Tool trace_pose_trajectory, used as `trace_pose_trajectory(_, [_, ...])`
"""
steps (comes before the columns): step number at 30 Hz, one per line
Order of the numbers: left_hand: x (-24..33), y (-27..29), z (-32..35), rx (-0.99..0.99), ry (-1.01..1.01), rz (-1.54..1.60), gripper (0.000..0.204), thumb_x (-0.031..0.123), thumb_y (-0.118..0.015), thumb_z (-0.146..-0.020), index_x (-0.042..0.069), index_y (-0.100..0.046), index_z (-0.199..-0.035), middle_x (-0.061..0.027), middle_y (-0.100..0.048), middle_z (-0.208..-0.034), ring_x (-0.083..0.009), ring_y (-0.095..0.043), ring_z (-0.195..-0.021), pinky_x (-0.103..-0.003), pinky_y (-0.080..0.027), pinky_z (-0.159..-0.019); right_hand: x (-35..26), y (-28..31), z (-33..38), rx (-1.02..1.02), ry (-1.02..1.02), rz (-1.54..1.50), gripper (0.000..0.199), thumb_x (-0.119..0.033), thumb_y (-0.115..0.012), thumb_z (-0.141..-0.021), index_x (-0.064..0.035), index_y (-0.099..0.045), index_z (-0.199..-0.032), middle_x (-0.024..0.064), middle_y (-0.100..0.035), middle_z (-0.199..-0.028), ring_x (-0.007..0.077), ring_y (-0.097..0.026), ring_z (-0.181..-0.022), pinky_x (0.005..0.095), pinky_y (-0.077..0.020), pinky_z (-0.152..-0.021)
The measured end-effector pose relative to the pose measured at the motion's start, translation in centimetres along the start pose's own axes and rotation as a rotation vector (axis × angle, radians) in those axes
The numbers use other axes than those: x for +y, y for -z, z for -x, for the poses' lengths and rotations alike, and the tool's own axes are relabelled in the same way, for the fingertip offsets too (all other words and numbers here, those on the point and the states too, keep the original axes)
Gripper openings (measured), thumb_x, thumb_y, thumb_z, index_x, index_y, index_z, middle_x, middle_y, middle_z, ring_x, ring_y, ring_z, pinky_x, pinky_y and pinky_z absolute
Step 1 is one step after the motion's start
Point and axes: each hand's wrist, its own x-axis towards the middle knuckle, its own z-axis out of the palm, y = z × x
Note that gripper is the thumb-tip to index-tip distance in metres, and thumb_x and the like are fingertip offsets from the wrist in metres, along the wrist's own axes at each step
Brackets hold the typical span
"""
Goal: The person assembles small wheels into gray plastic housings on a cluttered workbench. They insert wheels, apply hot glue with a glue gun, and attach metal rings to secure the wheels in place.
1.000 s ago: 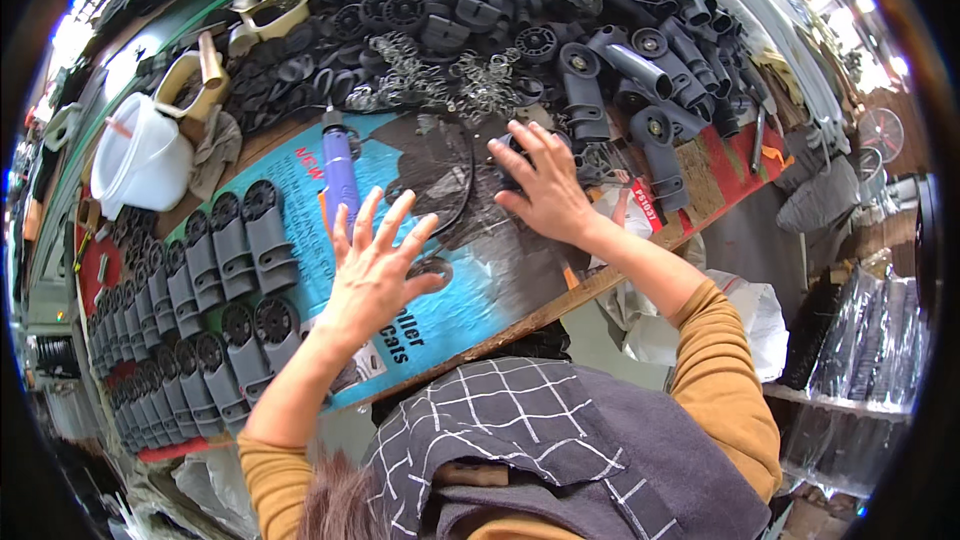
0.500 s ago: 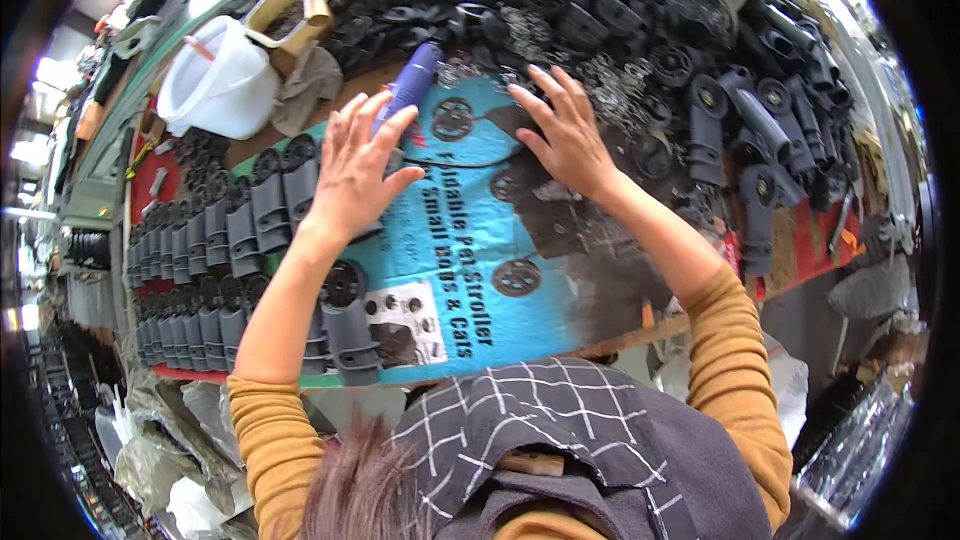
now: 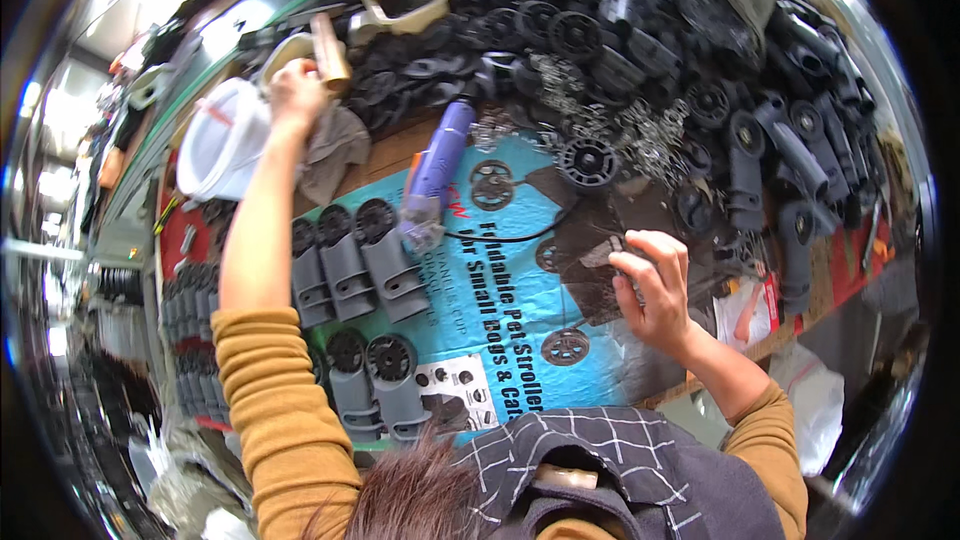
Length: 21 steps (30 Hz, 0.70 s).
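Workshop clutter rings the bench, whose top carries a glossy blue printed sheet (image 3: 545, 300) across the middle of the frame. Dark plastic parts (image 3: 615, 70) are heaped along the upper edge, and grey fittings (image 3: 392, 265) with black discs stand in rows at lower left.

At upper left, the left hand (image 3: 298, 90) is at a cream tub (image 3: 284, 52), just beside a wooden block (image 3: 330, 52). Its fingers look bunched together and bent downward; their tips are hidden, so I cannot tell whether they are clamped on anything. What lies inside the tub is also covered. A white bucket (image 3: 225, 140) and a grey cloth (image 3: 335, 145) sit near.

Right of centre, the right hand (image 3: 658, 290) hangs over the sheet's dark part, fingers half curled, thumb and forefinger apart, with nothing visible between them.

Judging by looks, the tub is thin, fairly stiff plastic, light in itself, its weight depending on its contents; the rim seems the surest hold. The wooden block looks hard and dry, unlikely to slip, best taken round its middle. Near centre, the purple tool (image 3: 440, 155) looks rigid and smooth, probably the heavier piece, and better gripped round its barrel than by its wrapped lower end.
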Motion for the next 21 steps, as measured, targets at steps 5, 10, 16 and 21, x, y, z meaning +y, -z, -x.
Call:
trace_pose_trajectory(5, [-13.9,-8.9,-8.2,-0.329,0.053,-0.21,0.043,0.037,-0.041,-0.095,0.011,-0.065,-0.119,-0.0168,-0.064,-0.116,-0.0322,-0.06,-0.109,-0.046,-0.046,-0.093,-1.4,2.3,4.7,-0.04,-0.108,0.078,0.034,-0.007,-0.07,-0.075,-0.0077,-0.065,-0.109,0.0118,-0.057,-0.119,0.031,-0.056,-0.105,0.0431,-0.0451,-0.09])
trace_pose_trajectory(10, [-20.0,-12.3,-9.7,-0.491,0.484,0.599,0.041,0.036,-0.043,-0.097,0.009,-0.063,-0.12,-0.008,-0.062,-0.102,-0.0207,-0.058,-0.094,-0.035,-0.045,-0.081,-1.6,2.3,7.0,-0.048,-0.283,0.144,0.033,-0.006,-0.07,-0.075,-0.0077,-0.065,-0.108,0.0115,-0.056,-0.119,0.03,-0.055,-0.106,0.0424,-0.0446,-0.091])
trace_pose_trajectory(16, [-20.2,-11.6,-8.2,-0.535,0.567,0.756,0.039,0.034,-0.045,-0.098,0.007,-0.061,-0.121,0.0,-0.062,-0.089,-0.01,-0.058,-0.078,-0.025,-0.045,-0.069,-1.1,1.9,6.8,-0.086,-0.318,0.12,0.032,-0.007,-0.071,-0.075,-0.0073,-0.066,-0.106,0.0119,-0.056,-0.119,0.0305,-0.054,-0.107,0.0416,-0.0443,-0.092])
trace_pose_trajectory(21, [-18.4,-10.4,-8.2,-0.427,0.333,0.474,0.038,0.028,-0.048,-0.092,0.004,-0.068,-0.114,-0.0039,-0.068,-0.09,-0.0141,-0.063,-0.079,-0.028,-0.048,-0.072,-1.2,1.9,6.7,-0.057,-0.339,0.122,0.032,-0.007,-0.071,-0.075,-0.0073,-0.066,-0.106,0.0122,-0.055,-0.119,0.0306,-0.053,-0.107,0.041,-0.0442,-0.092])
